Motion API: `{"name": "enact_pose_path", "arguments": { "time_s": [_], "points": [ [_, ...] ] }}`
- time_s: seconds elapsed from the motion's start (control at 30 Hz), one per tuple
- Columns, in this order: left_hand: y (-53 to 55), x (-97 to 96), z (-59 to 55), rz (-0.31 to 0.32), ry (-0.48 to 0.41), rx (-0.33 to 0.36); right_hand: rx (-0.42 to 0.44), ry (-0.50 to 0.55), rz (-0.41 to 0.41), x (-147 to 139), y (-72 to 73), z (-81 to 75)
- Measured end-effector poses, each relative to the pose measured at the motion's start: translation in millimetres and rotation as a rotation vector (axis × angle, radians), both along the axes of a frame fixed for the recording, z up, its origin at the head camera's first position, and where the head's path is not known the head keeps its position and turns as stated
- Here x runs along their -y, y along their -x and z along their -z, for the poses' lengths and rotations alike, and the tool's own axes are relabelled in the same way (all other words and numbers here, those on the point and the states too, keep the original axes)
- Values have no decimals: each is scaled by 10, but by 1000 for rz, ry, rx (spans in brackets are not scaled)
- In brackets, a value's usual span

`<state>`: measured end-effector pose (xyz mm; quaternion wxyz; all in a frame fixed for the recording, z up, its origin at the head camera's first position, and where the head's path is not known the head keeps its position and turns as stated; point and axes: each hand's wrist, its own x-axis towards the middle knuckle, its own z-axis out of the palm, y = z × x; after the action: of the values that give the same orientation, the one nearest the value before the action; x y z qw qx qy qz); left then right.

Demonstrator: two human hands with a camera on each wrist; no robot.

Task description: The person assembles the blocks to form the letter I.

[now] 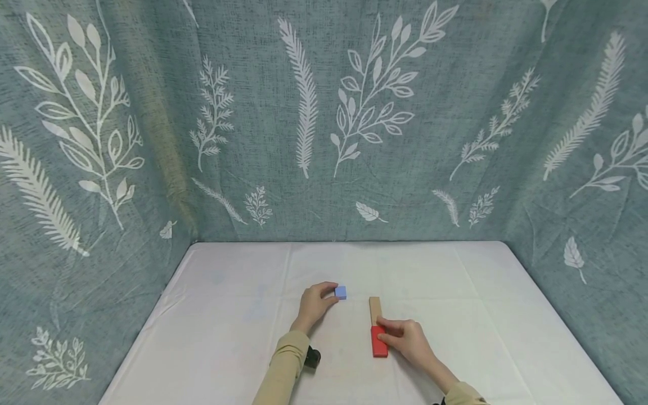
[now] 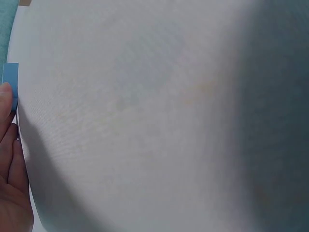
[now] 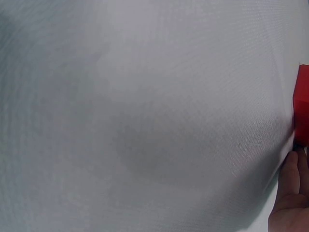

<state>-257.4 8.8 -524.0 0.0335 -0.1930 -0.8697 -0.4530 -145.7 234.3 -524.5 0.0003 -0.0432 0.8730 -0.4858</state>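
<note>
In the head view a small blue block (image 1: 341, 292) sits near the middle of the white table. My left hand (image 1: 314, 306) pinches it from the left between thumb and fingers. The left wrist view shows the same blue block (image 2: 10, 79) at its left edge, by the fingertips. To the right lies a red block (image 1: 379, 347), lengthwise, with a plain wooden block (image 1: 374, 309) at its far end. My right hand (image 1: 410, 337) grips the red block from the right, fingers near where the two meet. In the right wrist view the red block (image 3: 301, 106) shows only in part.
A white cloth (image 1: 228, 326) covers the table. Behind it and along both sides hangs a green-grey curtain (image 1: 324, 208) with white leaf prints. A dark wrist device (image 1: 312, 358) is strapped at the left sleeve (image 1: 286, 360).
</note>
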Motion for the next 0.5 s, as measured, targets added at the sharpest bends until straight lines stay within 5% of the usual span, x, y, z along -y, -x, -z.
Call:
{"name": "enact_pose_path", "arguments": {
  "time_s": [0.5],
  "points": [
    [-20, 1, -6, -5, -37, -6, -12, 8, 3, 1, -12, 10]
  ]
}}
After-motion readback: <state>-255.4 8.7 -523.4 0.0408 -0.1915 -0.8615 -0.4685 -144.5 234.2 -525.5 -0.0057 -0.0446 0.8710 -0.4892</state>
